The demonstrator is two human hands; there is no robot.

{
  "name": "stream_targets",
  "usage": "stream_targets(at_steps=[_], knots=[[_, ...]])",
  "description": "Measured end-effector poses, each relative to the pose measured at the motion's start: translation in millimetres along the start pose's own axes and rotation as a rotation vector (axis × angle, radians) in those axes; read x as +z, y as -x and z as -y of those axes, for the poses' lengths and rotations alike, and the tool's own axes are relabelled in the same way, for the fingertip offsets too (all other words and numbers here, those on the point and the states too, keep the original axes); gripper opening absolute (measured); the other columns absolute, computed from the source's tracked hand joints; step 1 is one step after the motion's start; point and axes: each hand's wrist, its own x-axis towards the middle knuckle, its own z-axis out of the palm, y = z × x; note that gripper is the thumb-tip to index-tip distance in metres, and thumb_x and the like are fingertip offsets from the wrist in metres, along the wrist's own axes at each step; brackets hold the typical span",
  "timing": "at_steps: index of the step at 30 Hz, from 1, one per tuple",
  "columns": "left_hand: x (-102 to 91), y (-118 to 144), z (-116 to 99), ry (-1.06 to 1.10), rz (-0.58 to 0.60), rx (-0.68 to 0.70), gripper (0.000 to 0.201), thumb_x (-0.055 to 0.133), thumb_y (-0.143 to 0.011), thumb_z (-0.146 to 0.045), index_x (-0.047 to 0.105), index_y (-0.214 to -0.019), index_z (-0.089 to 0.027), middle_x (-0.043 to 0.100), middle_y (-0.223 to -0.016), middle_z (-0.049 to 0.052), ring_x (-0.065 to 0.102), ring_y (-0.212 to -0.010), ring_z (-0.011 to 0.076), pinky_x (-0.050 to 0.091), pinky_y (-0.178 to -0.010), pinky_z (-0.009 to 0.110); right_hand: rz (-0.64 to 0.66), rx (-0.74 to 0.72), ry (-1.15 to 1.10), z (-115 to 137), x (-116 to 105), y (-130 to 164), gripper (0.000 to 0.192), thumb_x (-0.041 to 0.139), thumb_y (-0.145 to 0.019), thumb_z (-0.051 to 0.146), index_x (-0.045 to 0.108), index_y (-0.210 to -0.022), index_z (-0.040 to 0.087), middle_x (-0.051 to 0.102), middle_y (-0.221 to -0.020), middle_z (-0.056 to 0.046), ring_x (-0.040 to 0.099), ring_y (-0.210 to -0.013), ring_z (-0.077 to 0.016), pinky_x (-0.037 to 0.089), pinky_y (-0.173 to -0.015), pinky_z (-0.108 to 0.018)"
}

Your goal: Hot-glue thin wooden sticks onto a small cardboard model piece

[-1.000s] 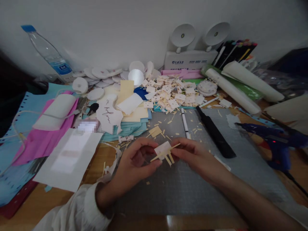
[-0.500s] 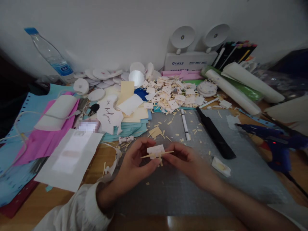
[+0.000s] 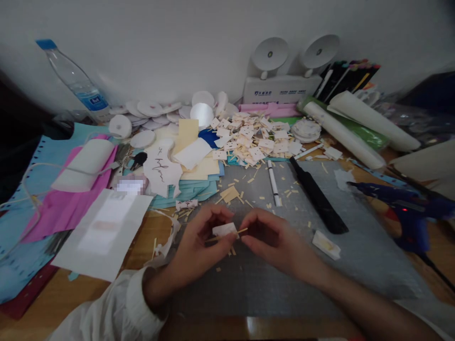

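Between the thumb and fingers of my left hand (image 3: 209, 241) is a small white paper piece (image 3: 224, 230) with thin yellow strips sticking out at its sides and below. My right hand (image 3: 272, 239) is closed at the right-hand yellow paper strip (image 3: 242, 230), its thumb and forefinger around the tip. Fingers partly hide the piece. Below my hands lies a grey cutting mat (image 3: 277, 293). Behind them is a large heap of similar small paper figures (image 3: 254, 137) with dotted faces and yellow strips.
A blue glue gun (image 3: 405, 203) with a red light lies at the right. A black-handled tool (image 3: 320, 199), a white marker (image 3: 273, 182) and yellow paper scraps (image 3: 230, 194) rest on the mat. Coloured paper sheets (image 3: 199, 189) and a water bottle (image 3: 76, 80) stand left.
The white piece has tilted flatter and shifted slightly down and left in my left hand. My right fingers have moved from along the strip to its outer tip.
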Motion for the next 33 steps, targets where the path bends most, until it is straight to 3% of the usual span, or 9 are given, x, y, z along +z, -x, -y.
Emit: stream_targets(at_steps=[5, 11, 14, 20, 33], knots=[[-0.9, 0.5, -0.1, -0.019, 0.065, -0.024, 0.015, 0.062, -0.08, -0.019, 0.058, -0.094, -0.02, 0.058, -0.09, 0.003, 0.057, -0.08, 0.0146, 0.049, -0.065, 0.023, -0.003, -0.039, 0.068, 3.0, -7.3, 0.3, 0.008, 0.056, -0.082, 0.026, 0.056, -0.076, 0.022, 0.055, -0.071, 0.001, 0.052, -0.068, -0.0127, 0.042, -0.063, -0.025], [-2.8, -0.8, -5.2, -0.013, 0.097, -0.028, 0.013, 0.059, -0.083, -0.025, 0.061, -0.094, -0.019, 0.059, -0.089, 0.004, 0.057, -0.083, 0.0164, 0.048, -0.069, 0.025, -0.006, 0.04, 0.11, 2.7, -4.0, -0.2, 0.01, 0.055, -0.082, 0.027, 0.056, -0.074, 0.021, 0.056, -0.07, 0.001, 0.051, -0.066, -0.0126, 0.042, -0.06, -0.025], [-4.8, -2.1, -8.9, -0.017, 0.124, -0.059, 0.013, 0.056, -0.085, -0.027, 0.062, -0.093, -0.019, 0.058, -0.081, 0.002, 0.055, -0.073, 0.0145, 0.046, -0.064, 0.024, -0.004, 0.072, 0.083, 2.2, -2.5, 0.0, 0.012, 0.055, -0.082, 0.029, 0.056, -0.073, 0.021, 0.055, -0.069, 0.001, 0.051, -0.064, -0.0123, 0.041, -0.058, -0.024], [-6.4, -5.6, -10.6, -0.105, 0.174, 0.038, 0.021, 0.049, -0.089, -0.027, 0.063, -0.077, -0.018, 0.059, -0.078, 0.004, 0.056, -0.076, 0.0171, 0.045, -0.069, 0.028, 0.008, 0.077, 0.095, 1.1, -0.9, 0.9, 0.011, 0.056, -0.081, 0.028, 0.056, -0.072, 0.021, 0.056, -0.067, 0.001, 0.052, -0.064, -0.0123, 0.042, -0.058, -0.024], [-7.6, -7.3, -3.6, -0.131, 0.242, 0.065, 0.009, 0.059, -0.083, -0.021, 0.066, -0.079, -0.017, 0.058, -0.08, 0.004, 0.056, -0.076, 0.0162, 0.044, -0.068, 0.028, 0.035, 0.128, 0.06, 0.7, -1.5, 0.4, 0.011, 0.056, -0.08, 0.029, 0.056, -0.072, 0.02, 0.056, -0.066, 0.002, 0.05, -0.061, -0.0115, 0.04, -0.056, -0.024]])
